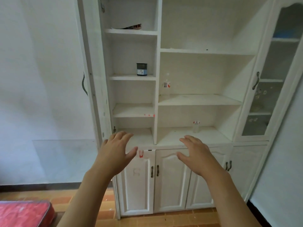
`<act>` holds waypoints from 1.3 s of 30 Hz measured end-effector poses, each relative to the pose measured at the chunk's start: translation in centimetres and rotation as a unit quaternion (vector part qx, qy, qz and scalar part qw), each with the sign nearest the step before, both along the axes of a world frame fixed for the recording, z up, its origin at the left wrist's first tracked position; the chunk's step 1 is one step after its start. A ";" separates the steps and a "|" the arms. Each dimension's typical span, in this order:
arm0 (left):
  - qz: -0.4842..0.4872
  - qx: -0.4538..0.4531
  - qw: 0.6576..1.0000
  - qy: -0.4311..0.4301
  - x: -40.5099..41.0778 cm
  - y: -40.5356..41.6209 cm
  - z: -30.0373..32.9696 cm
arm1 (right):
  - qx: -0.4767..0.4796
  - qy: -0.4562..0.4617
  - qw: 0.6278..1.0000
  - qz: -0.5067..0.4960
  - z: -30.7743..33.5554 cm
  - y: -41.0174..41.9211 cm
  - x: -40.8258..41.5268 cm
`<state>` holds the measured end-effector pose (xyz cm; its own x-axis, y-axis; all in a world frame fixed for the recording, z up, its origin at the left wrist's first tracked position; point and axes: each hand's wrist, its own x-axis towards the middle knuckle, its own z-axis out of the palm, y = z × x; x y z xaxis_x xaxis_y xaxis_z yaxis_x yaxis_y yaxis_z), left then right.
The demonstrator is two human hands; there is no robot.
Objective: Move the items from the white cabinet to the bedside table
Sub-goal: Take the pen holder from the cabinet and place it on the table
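1. White cabinet (196,51): open shelves, items well apart.
2. Left hand (114,154), right hand (198,154): fingers spread, empty, at 6 o'clock.
3. Dark jar (141,69): 11 o'clock shelf; best gripped round the body.
4. Clear bottle (166,84): centre shelf.
5. Small bottle (196,126): nearest the right hand; take it first, kept upright.

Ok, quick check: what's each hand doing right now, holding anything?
Left hand: open, fingers spread, holding nothing.
Right hand: open, fingers spread, holding nothing.
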<state>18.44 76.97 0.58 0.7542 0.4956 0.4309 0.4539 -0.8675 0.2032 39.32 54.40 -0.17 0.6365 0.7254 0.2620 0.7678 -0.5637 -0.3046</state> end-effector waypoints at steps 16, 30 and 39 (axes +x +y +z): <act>0.031 0.019 0.999 0.012 11.4 13.1 -0.4 | 0.021 -0.021 0.998 0.061 1.9 14.7 11.3; 0.079 0.082 0.993 -0.035 31.0 21.4 4.4 | 0.048 -0.078 0.985 0.148 8.0 25.2 30.7; 0.089 0.121 0.987 -0.066 36.5 27.1 7.6 | 0.085 -0.140 0.962 0.219 11.2 32.2 36.7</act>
